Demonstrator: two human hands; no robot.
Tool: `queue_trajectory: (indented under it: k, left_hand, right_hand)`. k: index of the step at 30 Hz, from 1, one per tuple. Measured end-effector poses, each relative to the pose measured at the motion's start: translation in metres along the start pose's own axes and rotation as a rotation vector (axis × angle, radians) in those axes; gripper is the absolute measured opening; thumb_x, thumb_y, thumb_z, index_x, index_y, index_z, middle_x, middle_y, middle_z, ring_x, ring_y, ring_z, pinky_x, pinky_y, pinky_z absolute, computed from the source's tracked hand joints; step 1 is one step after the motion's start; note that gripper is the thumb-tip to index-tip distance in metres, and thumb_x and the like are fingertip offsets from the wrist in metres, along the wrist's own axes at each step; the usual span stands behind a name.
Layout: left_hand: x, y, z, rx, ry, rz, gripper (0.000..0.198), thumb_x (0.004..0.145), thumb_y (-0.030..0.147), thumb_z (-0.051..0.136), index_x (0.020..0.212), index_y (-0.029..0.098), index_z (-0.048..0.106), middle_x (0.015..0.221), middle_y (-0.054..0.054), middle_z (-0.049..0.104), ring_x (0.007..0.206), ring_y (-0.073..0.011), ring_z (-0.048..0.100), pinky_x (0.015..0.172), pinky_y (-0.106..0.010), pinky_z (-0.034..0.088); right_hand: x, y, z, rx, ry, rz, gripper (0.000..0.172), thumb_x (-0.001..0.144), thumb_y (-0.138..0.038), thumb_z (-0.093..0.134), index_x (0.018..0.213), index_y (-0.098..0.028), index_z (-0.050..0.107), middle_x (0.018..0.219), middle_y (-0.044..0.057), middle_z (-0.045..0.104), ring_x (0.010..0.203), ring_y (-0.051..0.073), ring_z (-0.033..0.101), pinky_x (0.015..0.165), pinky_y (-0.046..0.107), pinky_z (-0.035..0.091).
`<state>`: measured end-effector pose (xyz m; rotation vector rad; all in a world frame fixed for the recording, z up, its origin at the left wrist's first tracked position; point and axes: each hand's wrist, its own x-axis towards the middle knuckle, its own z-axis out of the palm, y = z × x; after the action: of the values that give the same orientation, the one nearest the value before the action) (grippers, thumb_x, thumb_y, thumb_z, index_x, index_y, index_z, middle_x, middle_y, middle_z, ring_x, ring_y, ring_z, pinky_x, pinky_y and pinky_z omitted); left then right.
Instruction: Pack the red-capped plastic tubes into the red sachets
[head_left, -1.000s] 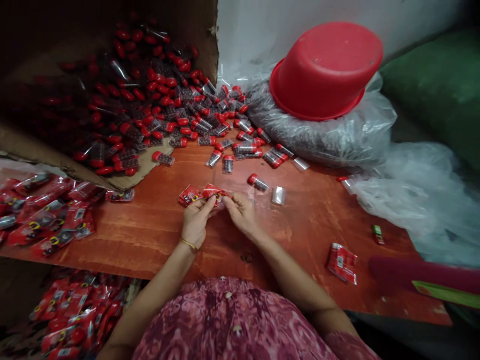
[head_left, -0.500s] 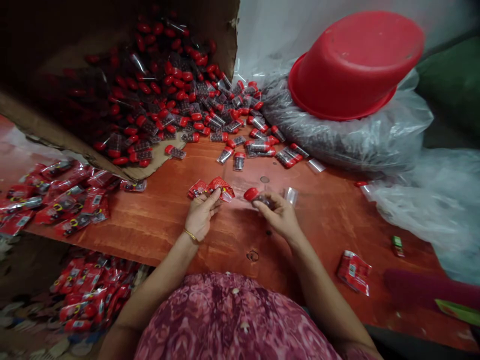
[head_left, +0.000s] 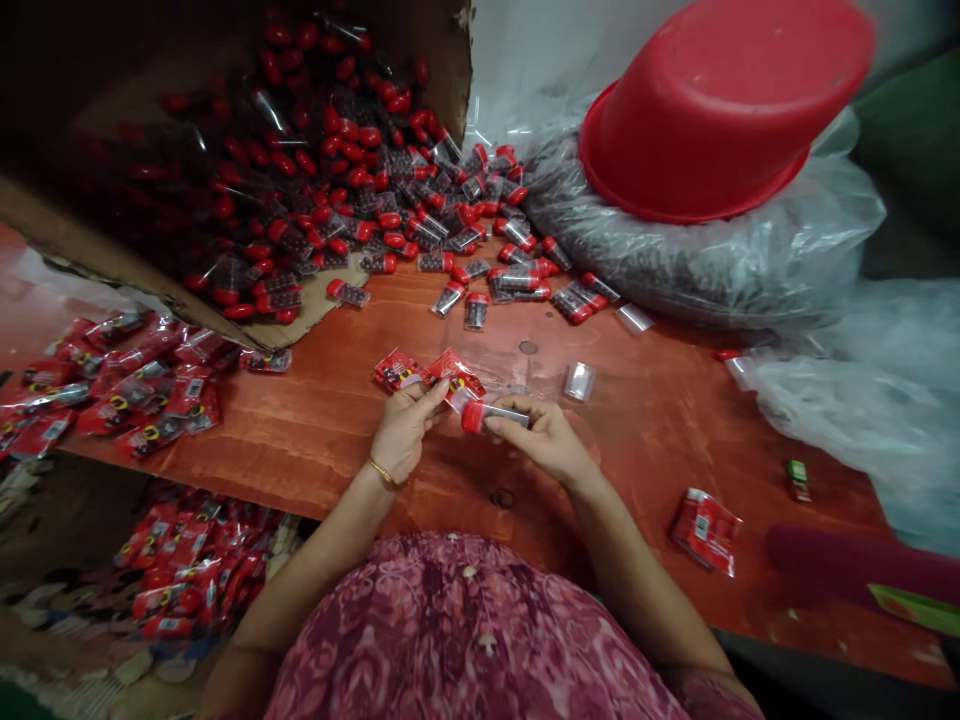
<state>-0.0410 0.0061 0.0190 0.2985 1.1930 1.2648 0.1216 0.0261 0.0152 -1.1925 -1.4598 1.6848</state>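
My left hand (head_left: 409,425) pinches a red printed plastic packet (head_left: 457,372) over the table. Another red packet (head_left: 396,370) sits just behind those fingers. In my right hand (head_left: 551,435) is a small clear container with a red cap (head_left: 472,416) and dark contents. It lies sideways, its cap end at the edge of the held packet; whether the cap is inside the packet I cannot tell. A clear, colourless tube (head_left: 579,381) rests on the table beyond my right hand.
An open cardboard box (head_left: 330,318) spills many red-capped containers (head_left: 450,230). Filled red packets (head_left: 150,385) lie at left, more (head_left: 187,560) below the table edge. A red tub (head_left: 720,110) rests on a plastic bag (head_left: 720,265). One packet (head_left: 706,530) lies at right.
My right hand has brought the red-capped container left and turned it, so the cap now meets the packet in my left hand. The clear tube is now fully visible.
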Motion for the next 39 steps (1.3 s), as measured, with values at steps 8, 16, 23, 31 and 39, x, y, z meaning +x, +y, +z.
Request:
queue_trajectory:
  k: [8,16,23,31,39]
  left_hand:
    - [-0.007,-0.005,0.010,0.002,-0.017,0.045,0.037,0.042,0.028,0.084,0.070,0.012,0.065,0.066,0.001,0.068,0.059,-0.0087,0.060,0.063,-0.022,0.046]
    - [-0.006,-0.020,0.012,0.018,-0.001,0.115,0.035,0.042,0.023,0.084,0.070,0.013,0.065,0.069,-0.001,0.070,0.064,-0.0107,0.062,0.070,-0.025,0.048]
    - [-0.005,-0.022,0.010,0.034,-0.089,0.159,0.032,0.055,0.037,0.078,0.074,0.014,0.066,0.071,-0.001,0.068,0.068,-0.0123,0.062,0.072,-0.026,0.048]
    - [0.005,-0.021,0.005,0.194,-0.105,0.235,0.032,0.059,0.039,0.075,0.075,0.012,0.067,0.073,-0.003,0.068,0.066,-0.0133,0.061,0.070,-0.027,0.049]
    - [0.002,-0.026,0.007,-0.027,-0.042,0.209,0.031,0.057,0.037,0.077,0.074,0.013,0.067,0.073,-0.003,0.068,0.072,-0.0137,0.062,0.073,-0.026,0.048]
  right_hand:
    - [0.000,0.003,0.003,0.031,0.043,-0.043,0.026,0.063,-0.040,0.069,0.068,-0.016,0.060,0.055,-0.003,0.055,0.049,0.008,0.045,0.047,0.021,0.034]
    - [0.003,0.007,0.006,0.037,0.164,-0.117,0.032,0.069,-0.048,0.064,0.072,-0.017,0.057,0.056,-0.003,0.052,0.048,0.008,0.042,0.045,0.021,0.033]
    - [0.003,0.015,0.018,0.049,0.213,-0.209,0.031,0.074,-0.049,0.059,0.075,-0.018,0.056,0.059,-0.003,0.051,0.052,0.008,0.043,0.049,0.021,0.035]
    - [0.009,0.017,0.022,0.021,0.186,-0.268,0.029,0.078,-0.048,0.056,0.078,-0.019,0.053,0.065,-0.002,0.050,0.057,0.010,0.044,0.052,0.022,0.036]
    - [0.012,0.017,0.034,-0.010,0.090,-0.248,0.031,0.077,-0.051,0.056,0.078,-0.020,0.052,0.066,-0.003,0.048,0.057,0.009,0.043,0.054,0.022,0.040]
